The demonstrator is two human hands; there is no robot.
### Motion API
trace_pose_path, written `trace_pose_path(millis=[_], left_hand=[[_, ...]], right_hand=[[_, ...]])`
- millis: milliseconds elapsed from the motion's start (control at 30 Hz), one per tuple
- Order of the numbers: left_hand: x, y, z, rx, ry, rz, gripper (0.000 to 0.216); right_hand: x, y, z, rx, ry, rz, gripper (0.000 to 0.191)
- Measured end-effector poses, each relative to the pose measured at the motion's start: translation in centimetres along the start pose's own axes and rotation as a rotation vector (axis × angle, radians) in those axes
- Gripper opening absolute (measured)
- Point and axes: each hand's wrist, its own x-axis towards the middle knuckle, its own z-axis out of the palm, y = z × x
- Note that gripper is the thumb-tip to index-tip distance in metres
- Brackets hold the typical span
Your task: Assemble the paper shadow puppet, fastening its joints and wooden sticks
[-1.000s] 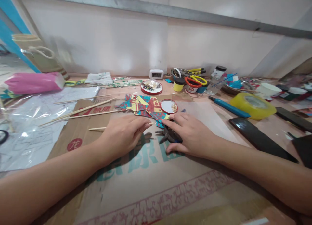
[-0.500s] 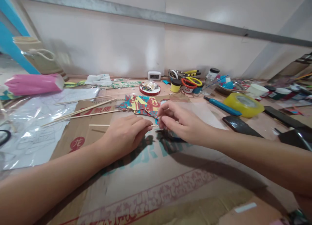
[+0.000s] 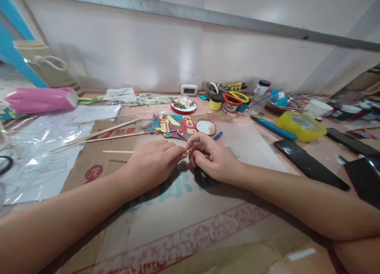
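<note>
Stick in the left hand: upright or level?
Level: the stick runs sideways low over the cardboard, right end pinched where left hand and right hand meet.

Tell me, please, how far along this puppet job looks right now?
Done, it seems: the coloured puppet pieces lie cut and painted behind the hands. In hand: the left hand holds a thin stick while the right hand pinches its tip. Left, probably: the longer sticks lie loose, and gold bits sit in the red lid.

A pale wall [image 3: 133,48] with a grey metal strip [image 3: 208,17] backs the cardboard-covered table [image 3: 332,151]; light glares softly.
</note>
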Motion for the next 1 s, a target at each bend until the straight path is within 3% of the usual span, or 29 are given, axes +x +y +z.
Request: trace_pose_path(millis=[367, 533, 700, 1000], left_hand=[[0.0, 0.0, 0.1, -0.002, -0.035, -0.060, 0.035], [-0.1, 0.0, -0.3, -0.166, -0.185, -0.101, 0.025], [-0.1, 0.4, -0.8, -0.258, -0.329, -0.095, 0.020], [-0.2, 1.1, -1.8, -0.152, -0.468, 0.112, 0.023]], right_hand=[[-0.2, -0.2, 0.0, -0.042, 0.037, -0.011, 0.016], [-0.2, 0.1, -0.2, 0.080, 0.154, -0.028, 0.008], [0.0, 0.1, -0.2, 0.158, 0.140, 0.005, 0.008], [-0.1, 0.0, -0.2, 0.112, 0.116, 0.005, 0.009]])
